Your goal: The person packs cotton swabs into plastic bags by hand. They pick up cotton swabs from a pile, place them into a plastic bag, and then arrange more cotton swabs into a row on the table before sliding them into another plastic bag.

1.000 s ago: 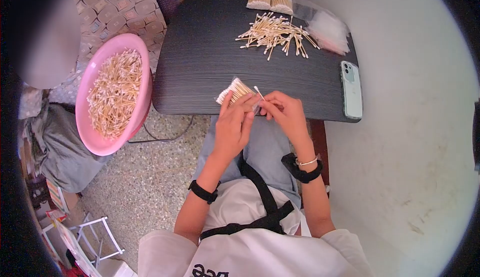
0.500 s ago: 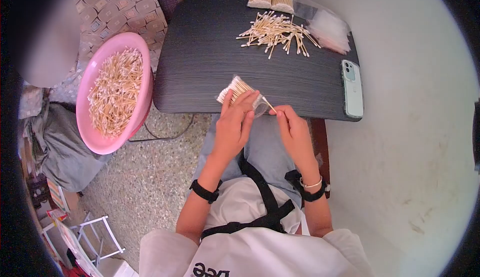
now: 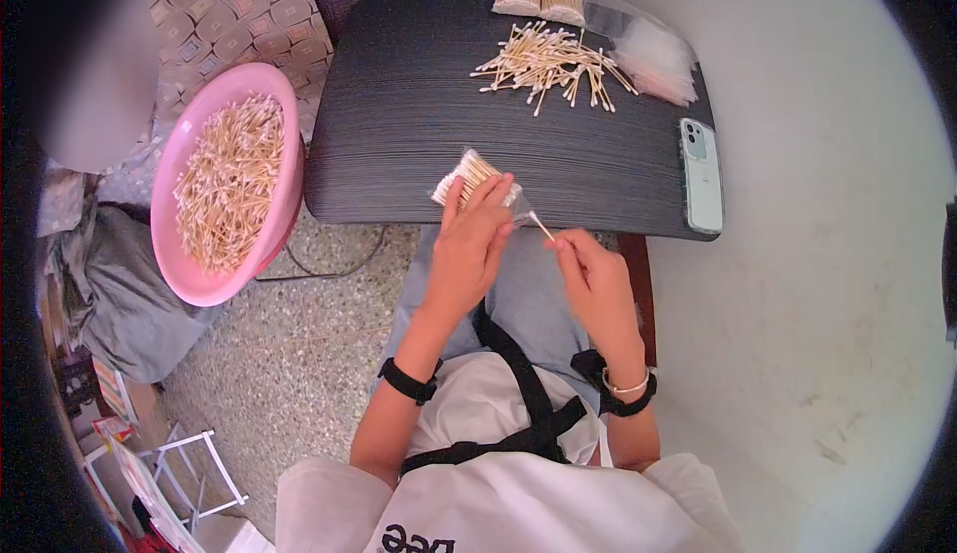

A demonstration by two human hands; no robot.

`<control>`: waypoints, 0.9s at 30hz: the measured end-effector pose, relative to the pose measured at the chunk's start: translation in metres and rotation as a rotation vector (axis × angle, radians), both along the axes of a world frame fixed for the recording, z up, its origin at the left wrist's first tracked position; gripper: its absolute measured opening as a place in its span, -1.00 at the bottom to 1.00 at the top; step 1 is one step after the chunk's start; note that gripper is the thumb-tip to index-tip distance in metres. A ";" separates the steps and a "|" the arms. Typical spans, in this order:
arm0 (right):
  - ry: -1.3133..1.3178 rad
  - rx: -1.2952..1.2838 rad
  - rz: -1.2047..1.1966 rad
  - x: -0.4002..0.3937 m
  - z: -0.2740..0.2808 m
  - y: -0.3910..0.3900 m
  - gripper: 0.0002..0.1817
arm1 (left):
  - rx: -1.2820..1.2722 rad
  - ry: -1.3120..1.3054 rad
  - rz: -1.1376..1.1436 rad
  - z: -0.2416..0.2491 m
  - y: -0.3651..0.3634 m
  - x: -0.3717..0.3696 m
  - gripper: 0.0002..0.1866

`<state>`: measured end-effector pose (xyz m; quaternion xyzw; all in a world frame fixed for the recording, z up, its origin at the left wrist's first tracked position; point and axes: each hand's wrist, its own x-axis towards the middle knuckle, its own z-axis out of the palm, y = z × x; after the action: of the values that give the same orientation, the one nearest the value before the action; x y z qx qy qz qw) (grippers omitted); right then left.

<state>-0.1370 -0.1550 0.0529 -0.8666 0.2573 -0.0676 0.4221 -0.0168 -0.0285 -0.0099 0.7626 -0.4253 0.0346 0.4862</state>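
Now drawn back, lower and nearer the body than half a second ago: seen at the right hand (image 3: 598, 279), to the near right of the clear bag (image 3: 467, 178). Moved along with that hand, a single cotton swab (image 3: 542, 226), with the upper tip just beside the bag's mouth (touching or apart, cannot tell). Pinched by the lower end between right thumb and forefinger, slanting up and left toward the bag. Little changed at the bag itself: held by the left hand (image 3: 464, 244), with fingers laid across the swabs packed inside and thumb toward the bag's near side. Reaching forward with the left forearm, back of the hand upward; angled in toward the bag with the right, remaining fingers curled. Beyond the bag, on the black table (image 3: 399, 104), a loose pile of swabs (image 3: 551, 62); left of the bag, a pink basin (image 3: 169, 254) heaped with more.
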 end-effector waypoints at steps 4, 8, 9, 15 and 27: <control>-0.003 -0.040 0.115 -0.008 -0.003 -0.001 -0.81 | 0.002 -0.022 0.008 0.000 -0.001 -0.001 -0.87; -0.048 -0.115 0.043 0.004 -0.015 0.003 -0.81 | 0.005 -0.039 0.004 0.000 -0.001 -0.002 -0.88; -0.054 -0.111 0.052 0.008 -0.021 0.002 -0.81 | 0.007 -0.042 0.002 0.001 -0.001 -0.002 -0.88; -0.102 -0.104 0.042 0.019 -0.032 0.001 -0.81 | 0.043 -0.070 -0.022 -0.001 0.001 0.001 -0.90; -0.126 -0.193 0.035 0.038 -0.051 -0.001 -0.80 | 0.046 -0.073 -0.023 -0.001 0.000 0.002 -0.88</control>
<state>-0.0989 -0.1560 0.0024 -0.9016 0.2075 -0.1389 0.3533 -0.0153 -0.0285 -0.0108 0.7667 -0.4524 0.0472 0.4532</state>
